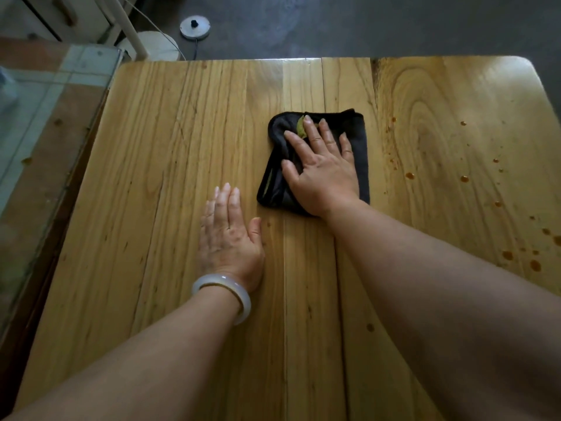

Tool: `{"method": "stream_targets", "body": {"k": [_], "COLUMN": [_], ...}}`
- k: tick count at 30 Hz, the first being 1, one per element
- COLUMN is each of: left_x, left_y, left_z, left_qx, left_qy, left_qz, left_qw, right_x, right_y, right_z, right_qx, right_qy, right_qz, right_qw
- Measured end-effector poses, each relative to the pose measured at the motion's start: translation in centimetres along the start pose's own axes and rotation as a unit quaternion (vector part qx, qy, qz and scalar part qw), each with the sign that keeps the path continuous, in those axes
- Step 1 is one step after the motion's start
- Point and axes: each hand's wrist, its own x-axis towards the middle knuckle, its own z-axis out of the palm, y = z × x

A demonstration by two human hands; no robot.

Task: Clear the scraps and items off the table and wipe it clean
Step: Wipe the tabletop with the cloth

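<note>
A folded black cloth [358, 138] lies near the middle of the wooden table [170, 141]. My right hand [321, 168] presses flat on it with fingers spread. A small green scrap [300, 127] sits on the cloth under my fingertips. My left hand [229, 235] rests flat on the bare wood, to the left of the cloth and nearer to me, and it holds nothing. A pale bangle [224, 294] circles that wrist. Several brown drops [409, 175] dot the right side of the table.
A glass-topped surface [45, 95] adjoins the table's left edge. Beyond the far edge, on the dark floor, are a round metal disc [195, 26], a white round object [158, 45] and a white pole [130, 28].
</note>
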Motion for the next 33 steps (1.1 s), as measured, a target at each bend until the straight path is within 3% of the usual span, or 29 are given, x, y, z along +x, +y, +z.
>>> {"method": "stream_targets", "body": {"k": [8, 23, 33], "left_x": [0.3, 0.1, 0.1], "left_y": [0.0, 0.2, 0.1], "left_z": [0.3, 0.2, 0.3], "left_qx": [0.027, 0.030, 0.027], "left_qy": [0.007, 0.022, 0.026], "left_qz": [0.008, 0.007, 0.012], "left_qw": [1.000, 0.999, 0.999], "right_x": [0.7, -14.2, -10.7], "right_y": [1.7, -0.2, 1.3], "right_z": [-0.7, 2.6, 1.1], "right_qx": [-0.006, 0.020, 0.017], "right_qy": [-0.007, 0.025, -0.008], "right_qz": [0.009, -0.003, -0.002], "right_qw": [1.000, 0.999, 1.000]}}
